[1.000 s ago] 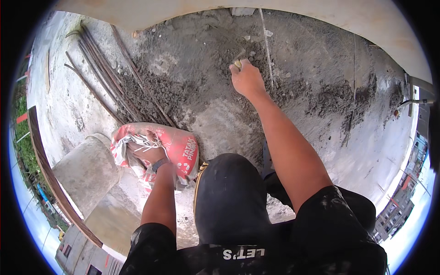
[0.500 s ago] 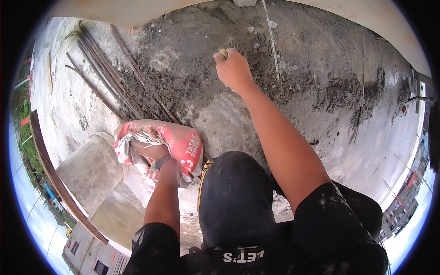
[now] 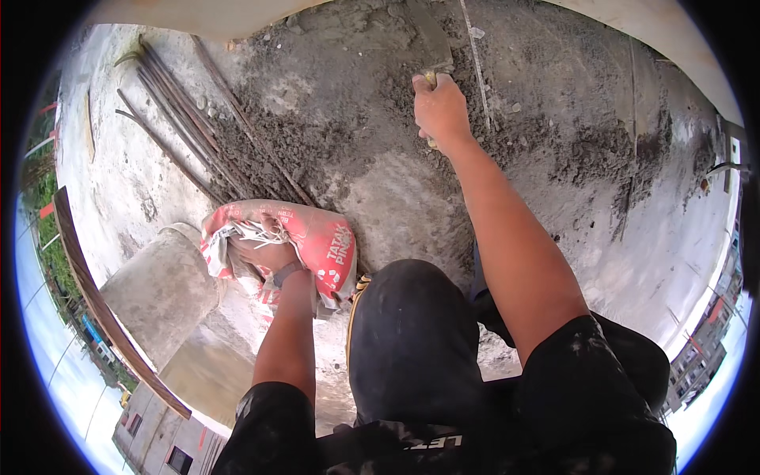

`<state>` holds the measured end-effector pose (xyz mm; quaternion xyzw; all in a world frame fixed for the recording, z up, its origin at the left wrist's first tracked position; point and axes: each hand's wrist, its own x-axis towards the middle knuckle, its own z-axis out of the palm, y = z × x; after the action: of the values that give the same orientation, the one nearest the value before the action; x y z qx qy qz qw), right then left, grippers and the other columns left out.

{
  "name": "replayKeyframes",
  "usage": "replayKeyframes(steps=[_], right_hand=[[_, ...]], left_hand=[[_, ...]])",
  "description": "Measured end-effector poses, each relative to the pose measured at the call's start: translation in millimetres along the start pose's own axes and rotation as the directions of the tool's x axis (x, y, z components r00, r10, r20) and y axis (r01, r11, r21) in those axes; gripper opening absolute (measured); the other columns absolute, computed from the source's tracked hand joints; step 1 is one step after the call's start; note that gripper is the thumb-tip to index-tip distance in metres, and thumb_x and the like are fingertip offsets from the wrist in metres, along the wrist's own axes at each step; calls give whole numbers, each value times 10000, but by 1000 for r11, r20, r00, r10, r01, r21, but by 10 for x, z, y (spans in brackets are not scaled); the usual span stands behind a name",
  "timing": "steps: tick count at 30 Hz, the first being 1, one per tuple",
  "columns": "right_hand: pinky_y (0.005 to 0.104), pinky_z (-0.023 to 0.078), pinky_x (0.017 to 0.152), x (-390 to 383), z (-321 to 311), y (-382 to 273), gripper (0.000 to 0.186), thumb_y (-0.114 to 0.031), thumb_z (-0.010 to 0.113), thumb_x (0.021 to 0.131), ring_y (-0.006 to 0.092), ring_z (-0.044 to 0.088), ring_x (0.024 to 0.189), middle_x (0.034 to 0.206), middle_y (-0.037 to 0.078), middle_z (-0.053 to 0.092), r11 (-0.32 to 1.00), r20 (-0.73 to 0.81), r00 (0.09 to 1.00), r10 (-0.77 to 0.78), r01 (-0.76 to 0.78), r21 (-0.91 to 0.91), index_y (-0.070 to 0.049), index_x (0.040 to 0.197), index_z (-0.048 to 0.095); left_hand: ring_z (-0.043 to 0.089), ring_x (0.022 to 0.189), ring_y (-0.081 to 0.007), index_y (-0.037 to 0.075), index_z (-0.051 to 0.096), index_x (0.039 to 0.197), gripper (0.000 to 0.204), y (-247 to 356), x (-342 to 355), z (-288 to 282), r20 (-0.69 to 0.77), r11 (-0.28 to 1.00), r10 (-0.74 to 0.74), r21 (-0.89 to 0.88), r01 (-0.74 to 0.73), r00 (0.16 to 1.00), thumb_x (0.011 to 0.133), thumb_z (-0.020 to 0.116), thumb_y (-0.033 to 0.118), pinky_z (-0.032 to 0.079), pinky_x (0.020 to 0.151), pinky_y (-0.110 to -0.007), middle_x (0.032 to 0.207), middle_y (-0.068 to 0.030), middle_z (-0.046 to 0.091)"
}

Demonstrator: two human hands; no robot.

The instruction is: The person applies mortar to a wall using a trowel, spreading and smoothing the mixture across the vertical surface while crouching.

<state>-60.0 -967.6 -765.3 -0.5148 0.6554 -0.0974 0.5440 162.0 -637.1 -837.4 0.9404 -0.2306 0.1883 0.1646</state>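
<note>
My right hand (image 3: 443, 113) is closed around the yellowish handle of a trowel (image 3: 431, 39), reaching out over rough grey concrete. The trowel's flat grey blade lies close to the wet mortar (image 3: 356, 43) at the top of the view. My left hand (image 3: 267, 259), with a dark band at its wrist, grips the gathered mouth of a red and white sack (image 3: 321, 237). White strings hang over its fingers and partly hide them. The contents of the sack do not show.
Several steel bars (image 3: 182, 119) lie at the left beside crumbly dark mortar (image 3: 293, 142). A round concrete-coloured container (image 3: 158, 289) stands left of the sack, near a wooden plank (image 3: 103, 305). A thin pale strip (image 3: 477, 63) runs beyond my right hand. My dark-clothed knee (image 3: 412, 340) is below.
My right hand has moved to the right and slightly farther away with the trowel, whose blade now shows. My left hand stays on the sack.
</note>
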Motion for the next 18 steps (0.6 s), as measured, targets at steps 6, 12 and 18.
replayKeyframes(steps=[6, 12, 18], right_hand=[[505, 556, 892, -376, 164, 172, 462, -388, 525, 1057, 410, 709, 1041, 1100, 282, 709, 910, 41, 975, -219, 219, -352, 36, 1238, 564], [495, 552, 934, 370, 2, -222, 479, -459, 531, 1043, 387, 695, 1108, 1175, 180, 736, 863, 76, 984, -159, 176, -473, -42, 1241, 661], [490, 531, 968, 365, -81, -108, 532, -520, 528, 1042, 357, 698, 1112, 1141, 168, 738, 802, 250, 950, -188, 295, -519, -63, 1284, 652]], left_hand=[[430, 1355, -490, -76, 443, 1473, 921, 41, 19, -74, 18, 1000, 0, 9, 0, 1000, 907, 703, 602, 295, 1156, -574, 1436, -326, 503], [400, 1390, -477, -71, 438, 1485, 951, -19, -42, 27, 58, 998, -50, -30, 52, 997, 890, 720, 615, 262, 1177, -574, 1479, -311, 480], [402, 1367, -513, -77, 396, 1481, 1038, -73, -26, -20, 37, 998, -61, -6, 61, 997, 856, 677, 702, 276, 1153, -613, 1452, -321, 475]])
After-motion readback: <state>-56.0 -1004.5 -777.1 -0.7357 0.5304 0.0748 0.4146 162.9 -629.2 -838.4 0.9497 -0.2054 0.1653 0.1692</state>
